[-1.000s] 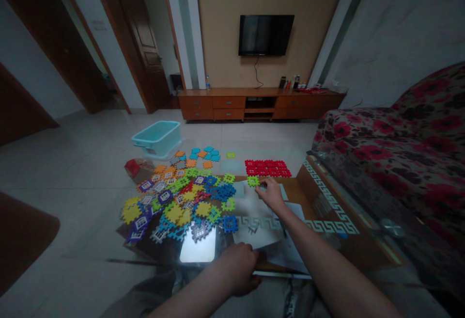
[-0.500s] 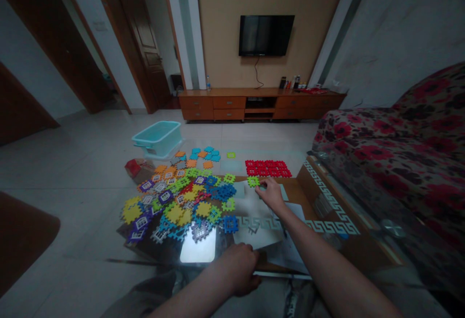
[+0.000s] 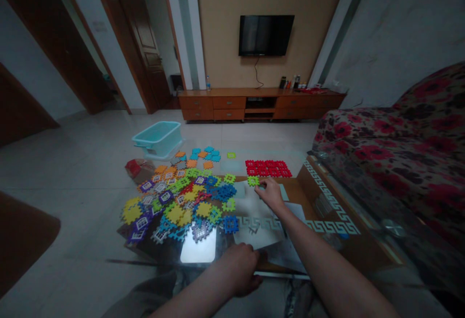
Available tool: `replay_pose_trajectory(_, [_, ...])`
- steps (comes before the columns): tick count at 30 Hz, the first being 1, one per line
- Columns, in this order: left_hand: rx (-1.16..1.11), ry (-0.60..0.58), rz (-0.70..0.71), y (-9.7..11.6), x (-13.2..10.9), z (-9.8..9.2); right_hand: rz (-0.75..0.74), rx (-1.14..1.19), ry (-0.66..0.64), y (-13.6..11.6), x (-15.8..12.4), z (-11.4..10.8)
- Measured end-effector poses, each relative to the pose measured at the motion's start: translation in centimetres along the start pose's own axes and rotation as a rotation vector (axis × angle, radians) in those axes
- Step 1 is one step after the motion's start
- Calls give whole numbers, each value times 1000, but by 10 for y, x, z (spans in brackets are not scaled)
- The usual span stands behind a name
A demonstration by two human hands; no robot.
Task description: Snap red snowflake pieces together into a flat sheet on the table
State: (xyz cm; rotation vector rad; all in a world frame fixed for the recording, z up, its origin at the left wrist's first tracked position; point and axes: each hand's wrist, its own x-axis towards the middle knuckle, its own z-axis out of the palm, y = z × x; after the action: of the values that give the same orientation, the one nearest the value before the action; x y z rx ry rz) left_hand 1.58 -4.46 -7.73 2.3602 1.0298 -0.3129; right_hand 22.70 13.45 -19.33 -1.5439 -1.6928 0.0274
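Observation:
Interlocking plastic puzzle pieces in many colours lie heaped on the left of a glass-topped table, spilling past its far edge onto the floor. My right hand is bunched at the far side of the table, its fingertips on a lime-green piece. Nearer me, my left hand is curled at the table's front edge beside a white paper sheet. Its fingers are partly hidden, so I cannot tell whether they grip anything. A blue piece lies at the heap's right side.
A red block of joined pieces lies on the floor beyond the table. A teal plastic bin and a cardboard box stand to the far left. A floral sofa runs along the right side.
The view has shifted slightly. Both hands and the pieces stay almost where they were.

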Motion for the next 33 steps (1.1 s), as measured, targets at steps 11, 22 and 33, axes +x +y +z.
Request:
replay_pose_trajectory(11, [5, -12, 9, 0, 1, -2, 3, 8, 17, -1, 1, -1])
replay_pose_trajectory(22, [5, 5, 13, -1, 1, 1, 14, 8, 11, -1, 1, -2])
replay_pose_trajectory(33, [-3, 7, 17, -1, 1, 3, 13, 3, 16, -1, 1, -2])
